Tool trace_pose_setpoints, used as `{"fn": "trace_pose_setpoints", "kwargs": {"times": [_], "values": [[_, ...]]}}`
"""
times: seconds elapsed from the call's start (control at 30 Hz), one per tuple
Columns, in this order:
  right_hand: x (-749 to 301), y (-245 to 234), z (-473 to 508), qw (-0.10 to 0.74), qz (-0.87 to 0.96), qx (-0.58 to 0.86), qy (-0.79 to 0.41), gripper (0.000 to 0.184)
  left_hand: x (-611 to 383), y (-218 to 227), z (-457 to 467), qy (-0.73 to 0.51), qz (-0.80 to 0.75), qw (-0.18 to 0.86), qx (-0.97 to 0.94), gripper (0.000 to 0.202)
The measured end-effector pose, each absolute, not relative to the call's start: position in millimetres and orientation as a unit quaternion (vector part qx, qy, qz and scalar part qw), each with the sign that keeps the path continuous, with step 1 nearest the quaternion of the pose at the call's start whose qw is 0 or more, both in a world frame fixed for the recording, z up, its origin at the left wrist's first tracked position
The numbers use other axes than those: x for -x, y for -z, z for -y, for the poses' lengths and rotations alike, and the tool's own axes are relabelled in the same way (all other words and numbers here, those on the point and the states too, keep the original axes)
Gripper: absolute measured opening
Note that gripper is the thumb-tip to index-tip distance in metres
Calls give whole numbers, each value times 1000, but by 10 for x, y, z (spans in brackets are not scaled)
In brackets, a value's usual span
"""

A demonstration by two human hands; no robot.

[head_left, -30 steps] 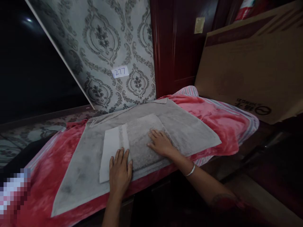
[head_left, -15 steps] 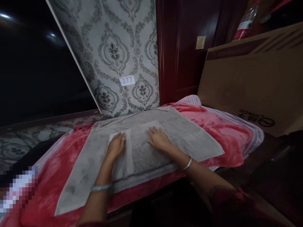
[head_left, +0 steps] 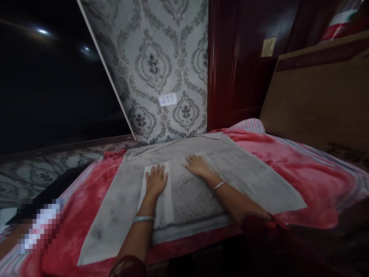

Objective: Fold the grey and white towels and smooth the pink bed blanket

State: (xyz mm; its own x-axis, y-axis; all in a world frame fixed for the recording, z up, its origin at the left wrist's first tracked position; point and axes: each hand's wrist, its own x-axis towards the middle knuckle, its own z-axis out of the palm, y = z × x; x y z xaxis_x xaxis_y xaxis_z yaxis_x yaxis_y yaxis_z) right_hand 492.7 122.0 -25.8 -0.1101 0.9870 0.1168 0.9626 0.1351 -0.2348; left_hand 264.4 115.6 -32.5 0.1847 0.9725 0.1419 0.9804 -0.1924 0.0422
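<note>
A small grey towel [head_left: 193, 198] with a pale band along its left side lies flat in the middle of a larger light grey cloth [head_left: 105, 215]. My left hand [head_left: 156, 180] rests palm down on the pale band, fingers outstretched and spread. Near the towel's far edge, my right hand [head_left: 197, 165] also lies flat with its fingers apart. Neither hand grips anything. A dark fuzzy line runs along the towel's near edge. Beneath the larger cloth is a red and pink blanket [head_left: 291, 157].
Behind stand a patterned wall with a paper label [head_left: 167, 99] reading 277 and a dark red door [head_left: 245, 77]. A large dark screen [head_left: 57, 84] stands at left, a cardboard box [head_left: 323, 92] at right. A bottle [head_left: 340, 21] shows above the box.
My left hand has shifted slightly inward onto the pale band, its fingers more spread. My right hand has slid a little left over the towel. The whole view has shifted as well.
</note>
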Motion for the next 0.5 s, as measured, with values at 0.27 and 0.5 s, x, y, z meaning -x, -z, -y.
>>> {"fn": "trace_pose_setpoints", "kwargs": {"times": [0.27, 0.5], "values": [[-5188, 348, -1196, 168, 594, 784, -68, 57, -2633, 381, -1173, 94, 633, 27, 768, 56], [-5321, 292, -1132, 192, 545, 812, -80, 53, -2624, 349, -1143, 170, 655, 31, 735, 55]]}}
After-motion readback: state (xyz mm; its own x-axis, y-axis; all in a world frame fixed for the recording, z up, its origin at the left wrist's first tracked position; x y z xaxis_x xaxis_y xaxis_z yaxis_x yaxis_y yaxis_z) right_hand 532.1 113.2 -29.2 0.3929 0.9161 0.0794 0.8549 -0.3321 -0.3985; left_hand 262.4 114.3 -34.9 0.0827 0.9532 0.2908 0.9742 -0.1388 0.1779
